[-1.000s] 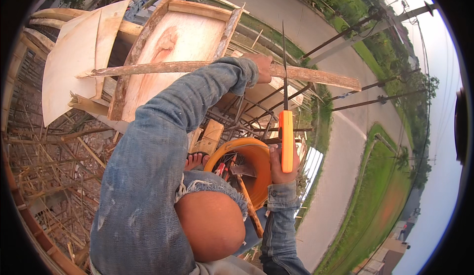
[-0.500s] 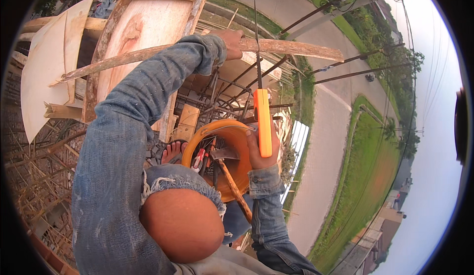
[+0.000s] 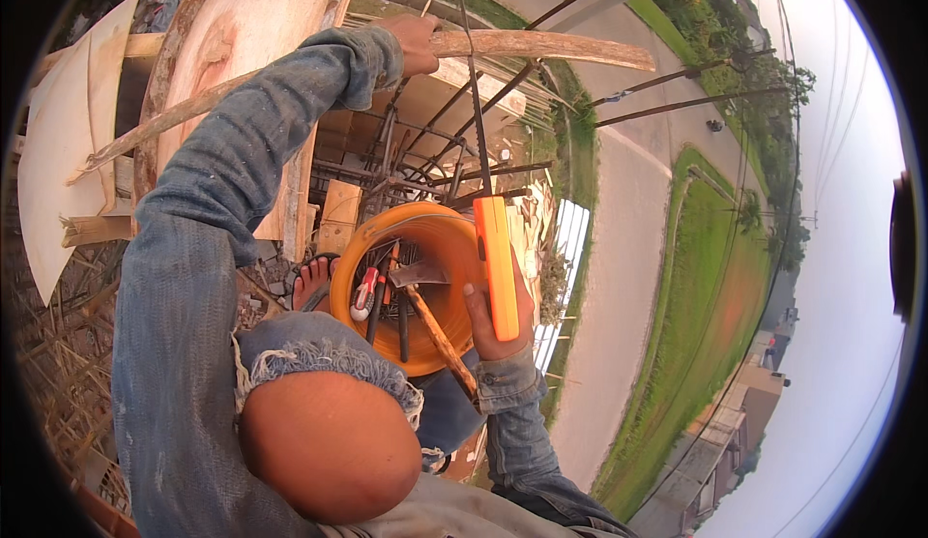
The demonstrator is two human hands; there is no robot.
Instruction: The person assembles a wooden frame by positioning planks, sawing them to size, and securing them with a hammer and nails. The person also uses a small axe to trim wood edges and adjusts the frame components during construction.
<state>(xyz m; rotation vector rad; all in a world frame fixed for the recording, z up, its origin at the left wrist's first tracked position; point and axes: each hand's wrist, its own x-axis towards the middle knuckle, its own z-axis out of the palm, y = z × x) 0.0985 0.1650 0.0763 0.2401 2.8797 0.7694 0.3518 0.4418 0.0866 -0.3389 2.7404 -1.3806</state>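
Wooden strip [image 3: 551,47] over plywood panel [image 3: 261,21] was gripped in curled fingers of left hand [image 3: 411,43], saw [image 3: 497,262] apparently wrapped by half-hidden fingers of right hand [image 3: 523,311]; square blade, light strokes were called for.

Diffuse outdoor daylight, with a pale, bright sky [image 3: 855,238] at right and soft shadows. Fisheye distortion bends the road [image 3: 619,306]; black vignetting fills the corners.

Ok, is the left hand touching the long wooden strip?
Touching. The head view shows the left hand closed over the wooden strip, which sticks out to the right directly from the grip.
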